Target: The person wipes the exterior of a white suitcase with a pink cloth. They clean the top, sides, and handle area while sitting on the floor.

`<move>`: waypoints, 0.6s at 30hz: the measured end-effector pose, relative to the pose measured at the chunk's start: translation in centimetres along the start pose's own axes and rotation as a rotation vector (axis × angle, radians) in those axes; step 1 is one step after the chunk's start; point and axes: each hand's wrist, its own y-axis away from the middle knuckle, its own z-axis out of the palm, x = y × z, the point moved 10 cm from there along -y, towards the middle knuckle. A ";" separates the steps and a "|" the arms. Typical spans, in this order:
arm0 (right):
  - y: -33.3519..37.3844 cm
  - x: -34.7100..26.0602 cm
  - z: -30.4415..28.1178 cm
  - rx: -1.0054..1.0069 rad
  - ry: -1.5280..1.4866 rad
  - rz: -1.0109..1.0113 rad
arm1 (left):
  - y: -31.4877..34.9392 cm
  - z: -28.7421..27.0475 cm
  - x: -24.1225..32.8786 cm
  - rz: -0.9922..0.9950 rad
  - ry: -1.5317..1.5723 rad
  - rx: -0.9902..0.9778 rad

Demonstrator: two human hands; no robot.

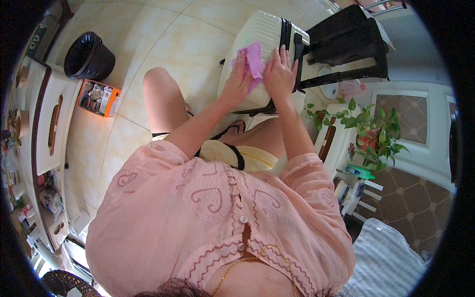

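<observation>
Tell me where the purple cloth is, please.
In the head view's upper middle, the cloth is on the suitcase, partly under the left hand, beside the right hand.

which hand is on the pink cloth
The left hand, over the crumpled pink cloth; the right hand lies beside it, on the ribbed cream suitcase.

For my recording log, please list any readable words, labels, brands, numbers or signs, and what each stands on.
None can be read with certainty.
Dark rectangular panel, upper left: pale marks, too blurred.
Open orange cardboard box: markings too small.
Green plastic bottle: any print too small.
Cream ribbed hard-shell suitcase: no lettering visible.
</observation>
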 end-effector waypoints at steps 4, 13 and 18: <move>-0.1 0.2 -0.3 0.018 -0.022 0.023 | 1.1 -0.5 -2.3 -0.272 0.192 -0.041; -0.5 2.0 0.4 0.028 -0.061 0.017 | 7.4 -0.4 -13.8 -0.430 -0.176 -0.191; -0.3 2.9 -1.8 0.140 -0.625 0.142 | 1.4 -4.9 -5.5 -0.376 -0.035 0.014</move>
